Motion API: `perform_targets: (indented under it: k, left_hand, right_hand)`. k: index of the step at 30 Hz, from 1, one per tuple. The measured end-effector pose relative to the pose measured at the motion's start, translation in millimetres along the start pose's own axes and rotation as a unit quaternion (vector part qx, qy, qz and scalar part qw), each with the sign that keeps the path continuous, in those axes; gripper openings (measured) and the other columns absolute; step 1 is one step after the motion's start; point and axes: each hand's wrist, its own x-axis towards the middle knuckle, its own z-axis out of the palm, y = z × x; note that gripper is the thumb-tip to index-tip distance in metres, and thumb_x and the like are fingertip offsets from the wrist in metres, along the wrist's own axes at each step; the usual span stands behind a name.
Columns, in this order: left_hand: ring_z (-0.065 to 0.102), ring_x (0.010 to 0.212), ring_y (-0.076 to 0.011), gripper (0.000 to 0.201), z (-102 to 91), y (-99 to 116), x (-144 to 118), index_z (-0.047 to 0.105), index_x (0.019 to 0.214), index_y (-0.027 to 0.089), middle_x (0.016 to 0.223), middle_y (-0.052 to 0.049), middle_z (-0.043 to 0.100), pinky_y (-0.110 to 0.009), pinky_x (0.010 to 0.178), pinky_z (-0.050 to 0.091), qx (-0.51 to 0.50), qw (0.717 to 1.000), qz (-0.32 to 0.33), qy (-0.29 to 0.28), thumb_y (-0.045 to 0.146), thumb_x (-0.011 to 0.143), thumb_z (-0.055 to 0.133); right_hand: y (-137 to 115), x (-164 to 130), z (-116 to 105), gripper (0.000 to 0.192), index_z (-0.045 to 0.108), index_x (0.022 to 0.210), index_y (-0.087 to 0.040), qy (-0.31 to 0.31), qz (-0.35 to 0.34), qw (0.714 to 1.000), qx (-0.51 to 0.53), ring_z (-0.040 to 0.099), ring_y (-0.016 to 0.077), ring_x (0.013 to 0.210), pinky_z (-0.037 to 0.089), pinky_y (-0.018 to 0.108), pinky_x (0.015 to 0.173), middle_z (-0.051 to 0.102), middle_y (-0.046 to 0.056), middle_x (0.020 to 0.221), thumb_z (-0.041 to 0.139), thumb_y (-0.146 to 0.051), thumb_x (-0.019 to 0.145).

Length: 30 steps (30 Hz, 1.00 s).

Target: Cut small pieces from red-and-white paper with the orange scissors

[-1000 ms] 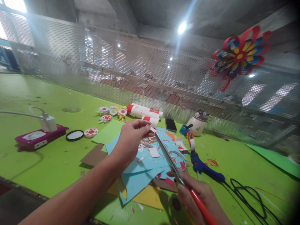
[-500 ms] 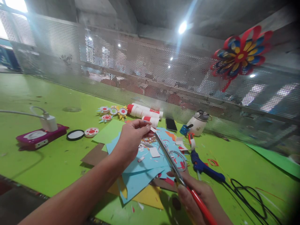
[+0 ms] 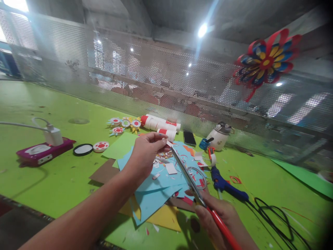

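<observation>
Between the thumb and fingers of my left hand (image 3: 145, 152) is a small piece of white paper (image 3: 169, 143). My right hand (image 3: 215, 215) is wrapped round the red handles of a pair of scissors (image 3: 186, 173). The scissor tips meet the edge of the white piece; whether the blades are cutting into it I cannot tell. Below both hands lie blue paper sheets (image 3: 153, 205), strewn with red and white scraps. A white paper square (image 3: 171, 168) rests on them, and a pale ring (image 3: 197, 177) lies beside the scissor blades.
A blue glue gun (image 3: 226, 185) with a black cable lies to the right. Behind are paper cups (image 3: 161, 124), a phone (image 3: 189, 138) and a bottle (image 3: 220, 137). On the left stands a purple power strip (image 3: 44, 151). A perforated metal screen (image 3: 156, 80) borders the table.
Almost nothing differs. The whole view has shifted very slightly, while both hands, the white paper and the scissors keep nearly the same position.
</observation>
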Motion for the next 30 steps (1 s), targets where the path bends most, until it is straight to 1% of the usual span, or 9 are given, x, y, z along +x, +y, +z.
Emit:
perform_targets:
  k: [8, 11, 13, 15, 17, 21, 24, 28, 30]
  left_hand:
    - [0.059, 0.06, -0.0116, 0.011, -0.5, -0.6, 0.3, 0.063, 0.074, 0.009, 0.069, -0.004, 0.061, -0.029, 0.066, 0.049, -0.015, 1.0, -0.01, -0.006, 0.012, 0.065, 0.068]
    - [0.058, 0.059, -0.0112, 0.013, 0.9, 0.2, -0.4, 0.062, 0.079, 0.01, 0.068, -0.003, 0.06, -0.029, 0.066, 0.05, -0.037, 0.999, -0.029, -0.005, 0.01, 0.067, 0.066]
    - [0.058, 0.059, -0.0107, 0.01, 2.0, 0.7, -1.3, 0.061, 0.077, 0.01, 0.068, -0.002, 0.059, -0.028, 0.065, 0.05, -0.05, 0.998, -0.047, -0.007, 0.009, 0.068, 0.065]
    - [0.057, 0.059, -0.0101, 0.006, 3.0, 0.5, -2.6, 0.06, 0.07, 0.01, 0.067, -0.003, 0.059, -0.026, 0.064, 0.049, -0.057, 0.996, -0.062, -0.016, 0.01, 0.069, 0.065]
    - [0.057, 0.06, -0.0102, 0.008, 3.7, -0.3, -4.1, 0.059, 0.066, 0.01, 0.065, -0.003, 0.059, -0.025, 0.063, 0.049, -0.059, 0.995, -0.071, -0.03, 0.012, 0.071, 0.065]
    - [0.059, 0.064, -0.012, 0.009, 4.2, -2.6, -6.2, 0.06, 0.068, 0.009, 0.068, -0.006, 0.062, -0.025, 0.065, 0.049, -0.06, 0.993, -0.092, -0.043, 0.016, 0.072, 0.065]
    - [0.058, 0.062, -0.0113, 0.009, 3.3, -2.7, -5.6, 0.059, 0.067, 0.01, 0.066, -0.005, 0.062, -0.025, 0.064, 0.048, -0.052, 0.995, -0.082, -0.037, 0.015, 0.071, 0.066]
    - [0.059, 0.062, -0.0124, 0.008, 0.1, 0.8, -2.6, 0.058, 0.066, 0.011, 0.065, -0.004, 0.061, -0.025, 0.061, 0.048, -0.044, 0.996, -0.067, -0.04, 0.014, 0.069, 0.065]
    - [0.058, 0.061, -0.0128, 0.009, -1.6, 2.7, -1.1, 0.058, 0.065, 0.011, 0.063, -0.004, 0.06, -0.027, 0.061, 0.049, -0.036, 0.996, -0.065, -0.051, 0.014, 0.069, 0.065]
  right_hand:
    - [-2.0, -0.5, -0.2, 0.045, 0.071, 0.1, -0.019, -0.005, 0.004, 1.0, -0.013, 0.052, 0.0147, 0.05, 0.043, 0.023, 0.049, 0.064, 0.002, 0.063, 0.04, -0.049, 0.09]
    - [-2.3, -0.3, 0.4, 0.041, 0.071, 0.101, -0.019, -0.002, 0.007, 1.0, 0.002, 0.056, 0.0161, 0.057, 0.044, 0.023, 0.053, 0.067, 0.003, 0.069, 0.041, -0.046, 0.09]
    - [-2.5, 0.0, 1.4, 0.041, 0.071, 0.101, -0.019, 0.006, 0.005, 1.0, 0.021, 0.059, 0.017, 0.06, 0.046, 0.023, 0.055, 0.069, 0.003, 0.073, 0.043, -0.046, 0.089]
    - [-2.2, 0.3, 2.8, 0.043, 0.072, 0.099, -0.02, 0.018, 0.008, 1.0, 0.021, 0.06, 0.0172, 0.059, 0.045, 0.022, 0.054, 0.069, 0.002, 0.07, 0.043, -0.05, 0.088]
    - [-1.2, 0.5, 4.3, 0.046, 0.073, 0.095, -0.02, 0.031, 0.014, 0.999, 0.011, 0.059, 0.0169, 0.056, 0.044, 0.022, 0.051, 0.067, 0.002, 0.066, 0.043, -0.053, 0.087]
    - [1.2, 1.4, 5.9, 0.048, 0.072, 0.091, -0.019, 0.047, 0.006, 0.999, 0.006, 0.057, 0.0166, 0.055, 0.044, 0.023, 0.051, 0.067, 0.003, 0.067, 0.04, -0.054, 0.087]
    - [1.2, 2.2, 5.9, 0.047, 0.071, 0.094, -0.018, 0.034, 0.01, 0.999, 0.003, 0.055, 0.0151, 0.052, 0.043, 0.022, 0.049, 0.064, 0.002, 0.064, 0.04, -0.052, 0.088]
    - [-1.3, 2.3, 5.7, 0.051, 0.07, 0.097, -0.018, 0.021, -0.001, 0.999, 0.041, 0.057, 0.0165, 0.06, 0.046, 0.022, 0.057, 0.063, 0.004, 0.068, 0.036, -0.055, 0.089]
    - [-2.3, 1.8, 5.2, 0.052, 0.071, 0.095, -0.018, 0.011, -0.003, 0.999, 0.05, 0.054, 0.0157, 0.057, 0.046, 0.024, 0.058, 0.06, 0.003, 0.065, 0.035, -0.056, 0.089]
